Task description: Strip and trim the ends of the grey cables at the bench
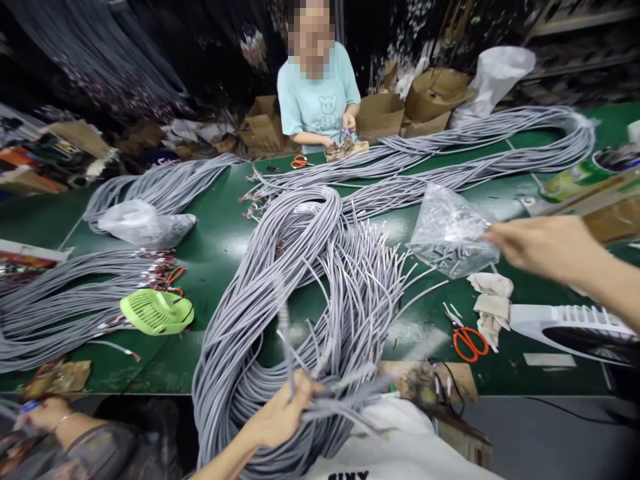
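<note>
My left hand (287, 410) is closed around several grey cables (345, 407), whose ends blur across my lap. A large looped bundle of grey cable (240, 307) lies beside that hand and hangs over the table's front edge. Its cut ends with pale tips fan out to the right. At the right, my right hand (540, 250) pinches the edge of a clear plastic bag (450, 230). Small dark and shiny pieces show inside the bag, too small to name. Orange-handled scissors (467, 337) rest on the table below the bag.
A white fan (570, 330) and a folded cloth (493, 307) lie at the right. A green fan (157, 312) and more cable bundles (65, 300) are at the left. Across the green table (230, 227) a person (320, 100) works; another person's hand (50, 413) shows lower left.
</note>
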Motion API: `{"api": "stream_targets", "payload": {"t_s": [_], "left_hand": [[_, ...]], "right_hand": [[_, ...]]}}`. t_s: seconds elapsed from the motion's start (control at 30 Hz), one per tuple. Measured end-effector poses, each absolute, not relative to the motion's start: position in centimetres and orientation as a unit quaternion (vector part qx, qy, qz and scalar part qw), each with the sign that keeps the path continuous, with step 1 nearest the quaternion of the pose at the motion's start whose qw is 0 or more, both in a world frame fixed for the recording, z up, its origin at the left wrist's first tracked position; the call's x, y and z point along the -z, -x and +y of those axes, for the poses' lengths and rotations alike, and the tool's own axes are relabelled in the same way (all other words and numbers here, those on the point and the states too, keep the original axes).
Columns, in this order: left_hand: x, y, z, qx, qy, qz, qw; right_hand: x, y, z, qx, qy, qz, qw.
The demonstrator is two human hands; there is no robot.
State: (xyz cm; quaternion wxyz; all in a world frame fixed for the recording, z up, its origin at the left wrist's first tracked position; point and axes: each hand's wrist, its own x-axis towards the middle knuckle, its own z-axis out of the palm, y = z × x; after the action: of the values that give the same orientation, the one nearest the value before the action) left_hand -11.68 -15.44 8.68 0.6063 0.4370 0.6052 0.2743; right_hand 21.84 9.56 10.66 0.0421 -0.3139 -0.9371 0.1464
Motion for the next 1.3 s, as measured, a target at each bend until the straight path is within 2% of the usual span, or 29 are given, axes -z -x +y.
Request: {"api": "stream_targets", "payload": {"t_s": [0.07,0.13,0.27,0.47,0.53,0.6,0.7,0.83,1.07,1.3], "left_hand": [[-7.4,12.7,-14.8,-0.373,-0.360,0.583,0.625],[-6.0,13.1,-13.7,-0.434,-0.325,0.593,0.595],[-4.0,13.3,-12.7,-0.510,-0.239,0.748,0.352],[-1.3,15.5,-12.7,-0.446,-0.188,0.871,0.080],[-0.3,15.6,-12.1,-0.388,-0.239,0.890,-0.008],[0.7,15.3,-11.2,-0.304,-0.379,0.873,-0.051],[2.0,14.0,-9.3,-0.207,-0.605,0.768,0.020],[3.0,11.2,-6.0,-0.141,-0.730,0.654,0.143],[3.4,4.5,-2.4,-0.070,-0.662,0.730,0.153],[4.0,1.5,-2.5,-0.089,-0.564,0.801,0.182]], "right_hand": [[-8.6,-21.2,10.1,-0.170,0.445,-0.878,0.044],[-6.2,-20.0,9.8,-0.180,0.496,-0.848,0.039],[-1.5,-17.3,9.4,-0.191,0.541,-0.819,0.014],[3.1,-9.8,10.5,-0.223,0.547,-0.805,-0.051],[3.8,-7.2,10.2,-0.235,0.537,-0.805,-0.092],[4.2,-5.5,9.5,-0.243,0.529,-0.804,-0.122],[4.5,-4.6,8.2,-0.247,0.533,-0.797,-0.138],[5.1,-4.9,7.4,-0.269,0.550,-0.778,-0.142],[5.7,-7.5,7.9,-0.320,0.532,-0.779,-0.090],[6.1,-11.0,6.5,-0.306,0.578,-0.756,-0.034]]}}
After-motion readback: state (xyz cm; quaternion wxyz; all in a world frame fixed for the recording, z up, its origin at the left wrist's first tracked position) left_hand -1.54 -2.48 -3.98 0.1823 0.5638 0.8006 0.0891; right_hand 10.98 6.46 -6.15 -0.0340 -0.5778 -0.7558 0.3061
